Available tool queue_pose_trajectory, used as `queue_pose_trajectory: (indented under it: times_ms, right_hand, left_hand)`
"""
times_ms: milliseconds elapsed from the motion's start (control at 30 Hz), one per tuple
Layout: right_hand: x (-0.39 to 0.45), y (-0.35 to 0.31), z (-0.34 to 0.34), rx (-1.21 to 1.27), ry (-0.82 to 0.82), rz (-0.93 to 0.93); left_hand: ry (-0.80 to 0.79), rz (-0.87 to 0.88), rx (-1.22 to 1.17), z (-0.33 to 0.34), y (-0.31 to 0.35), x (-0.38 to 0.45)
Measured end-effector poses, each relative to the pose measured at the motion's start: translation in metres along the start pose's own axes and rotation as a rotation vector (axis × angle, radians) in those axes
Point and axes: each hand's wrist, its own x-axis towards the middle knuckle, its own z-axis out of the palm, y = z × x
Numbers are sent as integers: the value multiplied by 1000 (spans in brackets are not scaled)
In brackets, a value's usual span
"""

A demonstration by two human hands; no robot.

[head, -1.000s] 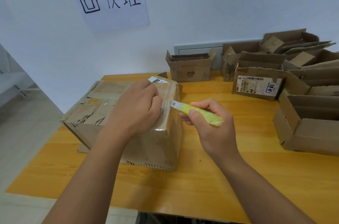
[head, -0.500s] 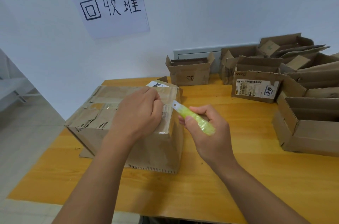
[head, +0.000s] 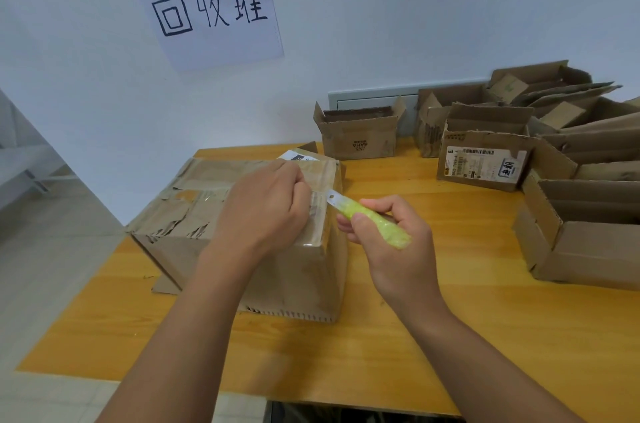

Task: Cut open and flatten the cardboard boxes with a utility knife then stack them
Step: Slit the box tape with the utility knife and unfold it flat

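One taped, torn-skinned cardboard box [head: 221, 215] beside slim green knife [head: 372, 220].

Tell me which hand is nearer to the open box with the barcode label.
Right. The right hand, gripping the utility knife, is between the taped box and the labelled box; the left hand rests on the taped box, farther away.

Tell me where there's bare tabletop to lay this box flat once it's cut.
Bare table lies along the near edge, between the taped box and the open boxes at right. A smaller patch sits between the taped box and the labelled box. The far right corner is crowded with cartons.
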Motion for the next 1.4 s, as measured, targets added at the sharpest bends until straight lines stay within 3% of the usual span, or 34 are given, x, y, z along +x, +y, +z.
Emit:
queue_pose_trajectory:
  times_ms: [400,567,733,1167,1300,1400]
  right_hand:
    - [-11,-6,-2,80,-19,46]
    - [-4,-10,-5,127,73,51]
    - [-9,-7,5,58,-24,67]
    - [-29,-14,-33,214,-174,-2]
    - [-19,-16,-37,197,-68,-16]
    - [-9,-15,-24,156,-102,32]
  left_hand:
    - [13,-6,22,1,-2,1]
    - [3,-11,10,1,-2,1]
    - [10,-28,2,1,-2,1]
    - [22,-46,-17,-3,2,0]
    - [27,-45,-31,-4,2,-1]
    - [48,-37,-33,-5,4,-3]
